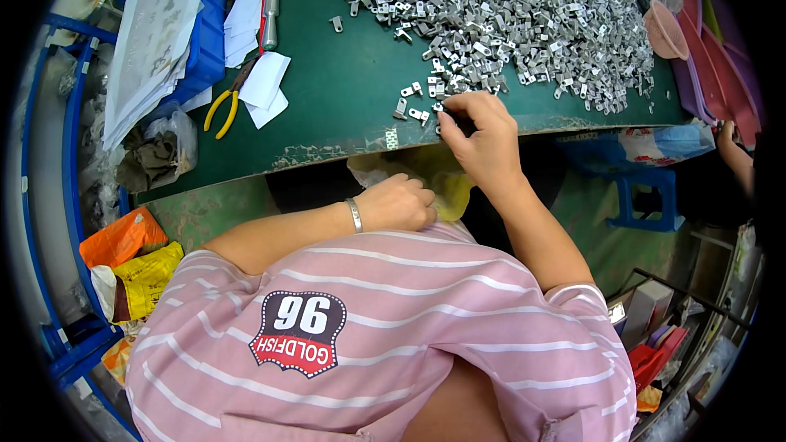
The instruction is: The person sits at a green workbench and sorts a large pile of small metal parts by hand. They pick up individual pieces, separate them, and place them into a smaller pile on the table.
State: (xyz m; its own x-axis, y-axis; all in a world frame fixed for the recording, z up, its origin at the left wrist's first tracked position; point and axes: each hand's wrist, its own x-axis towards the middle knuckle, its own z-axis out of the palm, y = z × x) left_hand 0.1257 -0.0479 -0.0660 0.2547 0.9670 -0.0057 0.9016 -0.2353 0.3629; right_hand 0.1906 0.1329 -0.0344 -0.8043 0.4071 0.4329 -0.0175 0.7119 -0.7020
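Observation:
A broad heap of small silvery L-shaped metal brackets (508, 16), each with holes, covers the far right of the green table (327, 90). At the near edge of the heap, my right hand (490, 135) pinches one small metal bracket (438, 107) between thumb and forefinger, just above the tabletop. A few loose brackets (418, 116) lie to the left of its fingertips. My left hand (399, 203), with a metal bracelet at the wrist, is curled closed below the table edge. Whether anything is inside it is hidden. Beside it hangs a yellowish plastic bag (449, 184).
Yellow-handled pliers (223, 115) and white paper slips (264, 82) lie on the table's left. A blue bin (209, 45) with papers stands there. At the right are a pink bowl (665, 30), a blue stool (643, 196) and another person's arm (734, 155).

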